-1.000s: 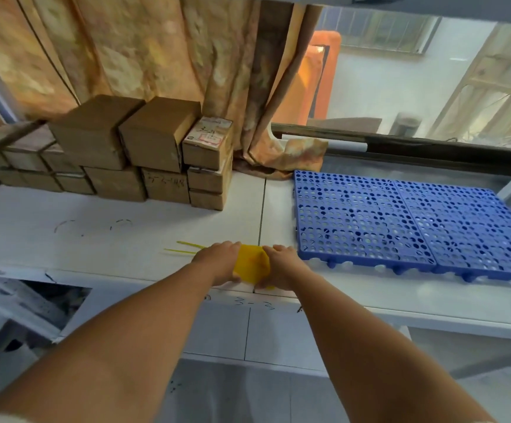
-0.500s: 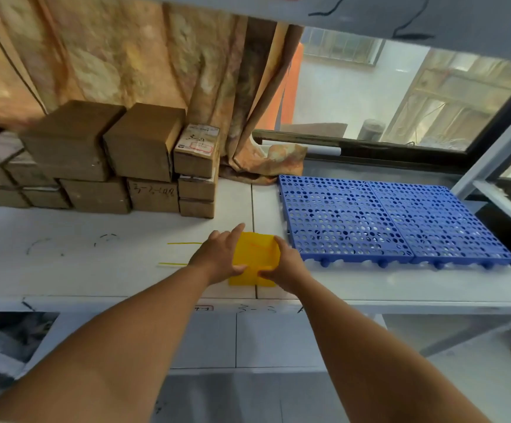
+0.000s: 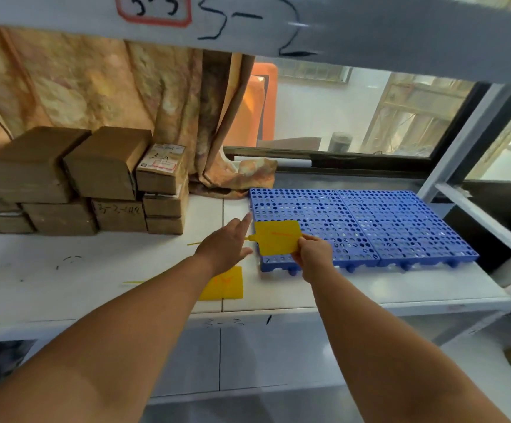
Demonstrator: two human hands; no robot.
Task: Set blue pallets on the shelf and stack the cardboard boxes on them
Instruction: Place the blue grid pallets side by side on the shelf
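Two blue perforated pallets (image 3: 370, 222) lie side by side on the right half of the white shelf (image 3: 65, 270). Brown cardboard boxes (image 3: 104, 166) are stacked at the back left of the shelf. My right hand (image 3: 310, 256) pinches a yellow tag (image 3: 275, 238) by its lower right corner and holds it raised over the left pallet's front corner. My left hand (image 3: 226, 244) hovers open just left of that tag, fingers pointing away. A second yellow tag (image 3: 226, 283) lies flat on the shelf, partly under my left forearm.
A patterned curtain (image 3: 126, 96) hangs behind the boxes. The upper shelf beam (image 3: 339, 29) crosses overhead with handwritten marks. A window (image 3: 355, 111) is behind the pallets. A grey shelf post and brace (image 3: 474, 196) stand at the right. Thin yellow strips (image 3: 135, 282) lie on the shelf.
My right hand lifted one yellow tag up and to the right, over the pallet corner. My left hand let go and opened. A second tag stayed on the shelf. The view shifted.
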